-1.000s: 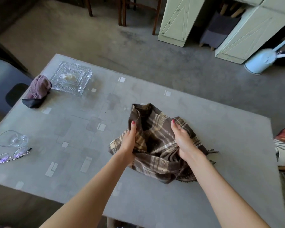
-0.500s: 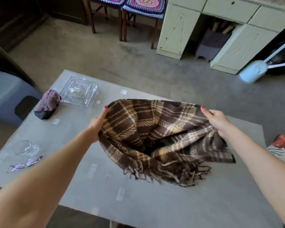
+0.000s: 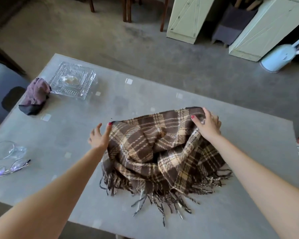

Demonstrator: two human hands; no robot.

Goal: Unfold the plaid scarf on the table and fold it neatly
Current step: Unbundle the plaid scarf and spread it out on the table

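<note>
The brown and cream plaid scarf point(image 3: 154, 152) lies bunched in the middle of the grey table point(image 3: 162, 87), with its fringe spilling toward the near edge. My right hand point(image 3: 207, 125) grips the scarf's far right corner, thumb under the edge. My left hand point(image 3: 99, 137) is at the far left corner with its fingers spread; only the thumb tip touches the cloth. The scarf's far edge stretches between the two hands, low over the table.
A cut-glass dish point(image 3: 72, 80) and a crumpled purple cloth point(image 3: 36, 94) sit at the table's far left. A drinking glass point(image 3: 7, 150) and eyeglasses point(image 3: 9, 169) lie near the left edge. On the floor beyond stand pale green cabinets point(image 3: 188, 18) and a light blue can point(image 3: 276, 59).
The scarf was picked up from a bundle, spread wide in the air, then lowered onto the table. My left hand's fingers have opened off the corner it gripped.
</note>
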